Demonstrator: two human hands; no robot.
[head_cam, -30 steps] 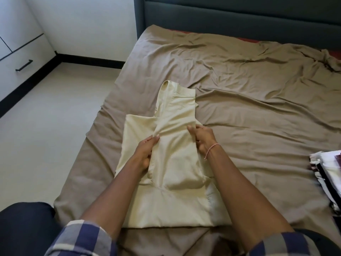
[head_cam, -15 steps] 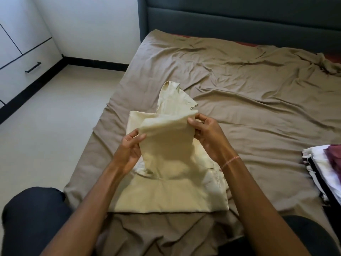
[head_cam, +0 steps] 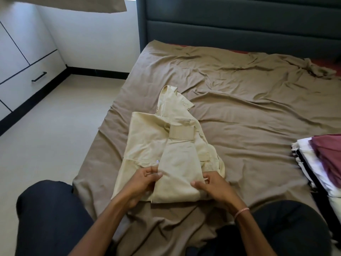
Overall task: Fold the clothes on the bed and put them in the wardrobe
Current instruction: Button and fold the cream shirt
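A pale yellow shirt point(head_cam: 147, 143) lies partly folded on the brown bed sheet point(head_cam: 249, 111), its collar pointing toward the headboard. One sleeve, with a beige cuff band point(head_cam: 181, 133), is folded down over the body toward me. My left hand point(head_cam: 143, 183) pinches the left edge of this folded panel near the shirt's lower hem. My right hand point(head_cam: 212, 187) grips the panel's right edge at the same height. Both hands are low, close to my knees.
A stack of folded clothes point(head_cam: 321, 163), white, black and maroon, sits at the bed's right edge. The dark padded headboard point(head_cam: 239, 24) stands at the back. White wardrobe drawers point(head_cam: 27, 74) line the left wall beyond the beige floor point(head_cam: 55, 141).
Both hands pulled the held sleeve panel from mid-shirt down toward me and laid it over the lower body. The view tilted up, showing more headboard.
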